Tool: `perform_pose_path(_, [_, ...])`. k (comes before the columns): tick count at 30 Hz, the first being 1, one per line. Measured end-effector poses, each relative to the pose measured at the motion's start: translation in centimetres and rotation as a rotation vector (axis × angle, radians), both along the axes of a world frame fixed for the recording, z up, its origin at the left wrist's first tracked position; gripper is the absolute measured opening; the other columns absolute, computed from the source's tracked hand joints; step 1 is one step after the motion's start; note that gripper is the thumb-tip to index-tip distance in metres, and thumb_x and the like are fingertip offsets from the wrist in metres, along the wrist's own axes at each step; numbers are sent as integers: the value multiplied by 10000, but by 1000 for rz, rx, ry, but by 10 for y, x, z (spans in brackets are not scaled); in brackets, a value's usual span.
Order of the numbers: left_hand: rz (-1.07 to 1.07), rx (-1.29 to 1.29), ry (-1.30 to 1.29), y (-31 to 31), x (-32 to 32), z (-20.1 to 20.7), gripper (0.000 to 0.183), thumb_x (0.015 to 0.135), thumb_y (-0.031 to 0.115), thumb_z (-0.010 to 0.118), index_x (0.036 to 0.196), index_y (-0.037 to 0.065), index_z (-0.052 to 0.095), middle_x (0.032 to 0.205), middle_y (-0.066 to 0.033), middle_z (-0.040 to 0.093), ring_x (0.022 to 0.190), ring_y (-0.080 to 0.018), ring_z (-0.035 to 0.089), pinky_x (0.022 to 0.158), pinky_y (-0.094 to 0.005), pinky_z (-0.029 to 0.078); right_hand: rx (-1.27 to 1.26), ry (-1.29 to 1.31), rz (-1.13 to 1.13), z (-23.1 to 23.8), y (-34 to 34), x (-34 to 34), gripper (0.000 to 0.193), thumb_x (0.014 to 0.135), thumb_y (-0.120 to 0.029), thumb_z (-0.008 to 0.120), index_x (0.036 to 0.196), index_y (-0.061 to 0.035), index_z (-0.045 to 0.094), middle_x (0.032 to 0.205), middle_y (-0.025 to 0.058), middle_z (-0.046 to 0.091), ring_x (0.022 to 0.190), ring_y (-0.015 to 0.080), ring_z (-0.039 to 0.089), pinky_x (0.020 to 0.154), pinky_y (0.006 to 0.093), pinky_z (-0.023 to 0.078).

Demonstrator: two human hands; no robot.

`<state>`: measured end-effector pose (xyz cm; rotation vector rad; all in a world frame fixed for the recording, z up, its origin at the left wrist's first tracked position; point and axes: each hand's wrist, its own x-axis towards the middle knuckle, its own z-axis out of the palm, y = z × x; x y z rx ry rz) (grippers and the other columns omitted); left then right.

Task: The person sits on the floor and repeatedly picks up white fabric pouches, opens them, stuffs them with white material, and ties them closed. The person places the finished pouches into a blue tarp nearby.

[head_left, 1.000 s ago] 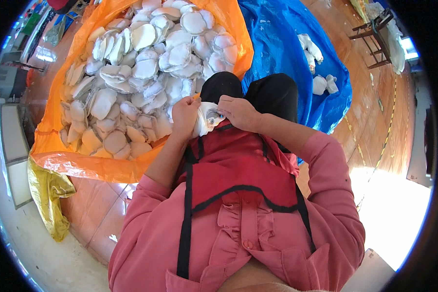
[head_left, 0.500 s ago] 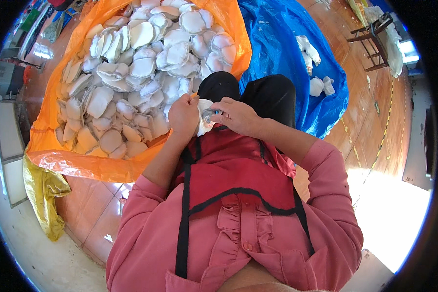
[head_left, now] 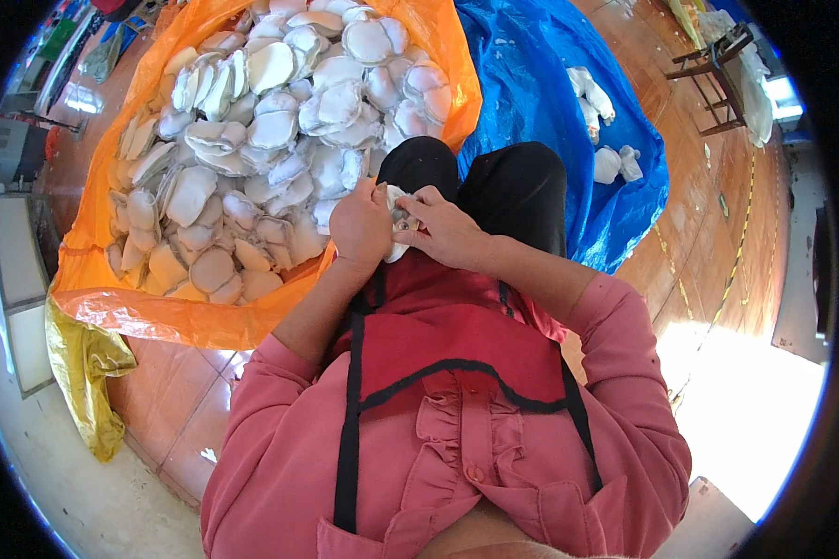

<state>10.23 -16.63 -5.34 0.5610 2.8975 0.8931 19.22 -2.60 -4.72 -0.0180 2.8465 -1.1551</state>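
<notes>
Above my lap, my left hand (head_left: 360, 226) is closed on a small, soft white piece (head_left: 396, 250), gripping its left side. My right hand (head_left: 446, 229) has its fingers bent onto the same piece from the right, pressing at its middle. Something greyish shows there between the fingers, too small to make out. The two hands nearly meet, so most of the piece is hidden. Just beyond my left hand lies a big heap of flat, rounded white pads (head_left: 272, 129) in an open orange sack (head_left: 158, 317).
An open blue sack (head_left: 531, 56) lies to the right, with a few white bundles (head_left: 608, 166) in it. A wooden stool (head_left: 718, 74) stands at the far right. A yellow sack (head_left: 89, 373) lies at the left, on the tiled floor (head_left: 182, 410).
My left hand has shifted slightly right and turned over the white piece. My right fingers have moved a little left and down on it, and the hands are closer together.
</notes>
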Motion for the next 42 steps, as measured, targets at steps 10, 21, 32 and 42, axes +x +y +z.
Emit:
perform_pose_path(10, [-45,166,2,-2,8,-2,239,923,284,622,808,78,581,688,-184,624,659,-401,622,590,-509,455,200,-231,132,31,19,-8,435,925,-432,563,1216,-119,648,1104,164,623,1006,343,642,840,441,527])
perform_pose_path(21, [-69,108,53,0,-5,-3,282,945,285,577,787,52,582,692,-200,624,691,-419,620,618,-519,455,-184,39,-97,-17,4,-4,398,806,-230,750,1135,-29,652,989,153,574,864,320,629,765,375,515])
perform_pose_path(32, [87,173,-351,-11,-36,-24,241,880,235,618,808,13,680,723,-199,657,685,-366,633,634,-462,464,-229,262,-251,-34,-16,3,279,837,-133,731,1034,12,595,1007,140,576,767,275,659,699,344,537])
perform_pose_path(42, [250,552,-909,-17,-45,-40,186,865,180,667,813,7,707,720,-77,673,644,-169,607,619,-349,469,-279,330,-301,-40,-20,3,292,814,-186,758,1021,-22,634,1015,139,604,802,307,658,714,369,536])
